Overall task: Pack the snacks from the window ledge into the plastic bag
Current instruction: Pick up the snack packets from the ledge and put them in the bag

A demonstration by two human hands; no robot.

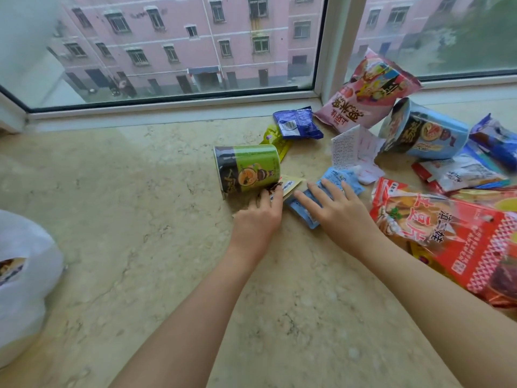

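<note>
On the marble window ledge (134, 197), a green noodle cup (246, 166) lies on its side. My left hand (258, 217) reaches to its base, fingertips touching a small yellow packet (291, 186) beside it. My right hand (334, 210) rests with straight fingers on light blue packets (340, 177). More snacks lie to the right: a dark blue packet (296, 123), a pink bag (369, 91), a tipped blue cup (425, 135) and a large red bag (453, 233). The white plastic bag (25, 281) sits at the left edge with a snack showing inside.
A white printed packet (354, 152) stands between the cups. A white and red packet (461, 175) and a blue wrapper (496, 140) lie at the far right. A yellow-green packet (275, 138) lies behind the green cup. The window frame (327, 51) borders the ledge at the back.
</note>
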